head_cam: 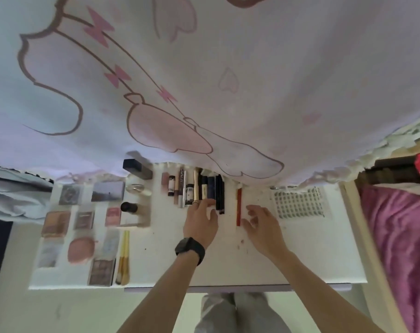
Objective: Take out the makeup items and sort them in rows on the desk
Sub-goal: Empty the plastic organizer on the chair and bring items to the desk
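A white desk (300, 255) holds makeup laid out in groups. Several tubes and pencils (197, 186) lie side by side at the back middle. A red pencil (239, 207) lies alone to their right. Compacts and palettes (84, 219) fill the left side, with two brushes (124, 258) beside them. My left hand (200, 222), with a ring and a black watch, reaches to the near ends of the dark pencils, fingers fairly straight. My right hand (261, 224) hovers just right of the red pencil, fingers loosely curled and holding nothing.
A white cloth with pink drawings (204, 80) hangs over the desk's back edge. A clear perforated basket (300, 203) sits at the back right. A pink blanket (396, 236) lies on the right. A dark bottle (129, 207) and a black box (136, 168) stand mid-left.
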Available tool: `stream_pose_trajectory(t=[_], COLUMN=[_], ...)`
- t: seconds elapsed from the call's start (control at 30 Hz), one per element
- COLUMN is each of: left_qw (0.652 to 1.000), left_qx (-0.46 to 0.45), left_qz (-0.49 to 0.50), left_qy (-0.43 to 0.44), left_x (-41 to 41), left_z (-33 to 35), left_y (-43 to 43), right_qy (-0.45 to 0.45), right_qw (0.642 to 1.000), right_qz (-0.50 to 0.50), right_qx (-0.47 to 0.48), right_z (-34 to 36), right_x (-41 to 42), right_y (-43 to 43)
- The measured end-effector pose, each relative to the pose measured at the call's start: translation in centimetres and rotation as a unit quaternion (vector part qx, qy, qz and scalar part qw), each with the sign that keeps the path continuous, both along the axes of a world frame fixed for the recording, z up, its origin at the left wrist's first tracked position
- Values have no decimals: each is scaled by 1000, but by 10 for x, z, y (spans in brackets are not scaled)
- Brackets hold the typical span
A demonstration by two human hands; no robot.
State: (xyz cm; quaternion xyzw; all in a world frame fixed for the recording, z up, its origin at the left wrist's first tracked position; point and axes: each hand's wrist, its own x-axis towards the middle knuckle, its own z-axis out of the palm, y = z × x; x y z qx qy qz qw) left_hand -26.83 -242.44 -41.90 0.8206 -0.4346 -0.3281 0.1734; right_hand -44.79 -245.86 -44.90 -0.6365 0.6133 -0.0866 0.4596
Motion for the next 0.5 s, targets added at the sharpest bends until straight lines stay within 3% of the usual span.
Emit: stream_pose_trajectory(t=[0.13,0.23,0.5], left_qw=[980,961,932], left_qx=[-23,-54,-116], left_qz=[-126,-181,-232], left_qy=[-153,-203,-255], left_x=[20,33,48], left_z=[-24,-47,-89], left_y=[15,20,22], right_qy=[42,76,84], right_qw=[992,975,934], right_qz=[103,169,128], right_qx=[-67,-119,-324], right_z=[-8,-15,-54], right_x=[2,7,22], right_y=[14,20,11])
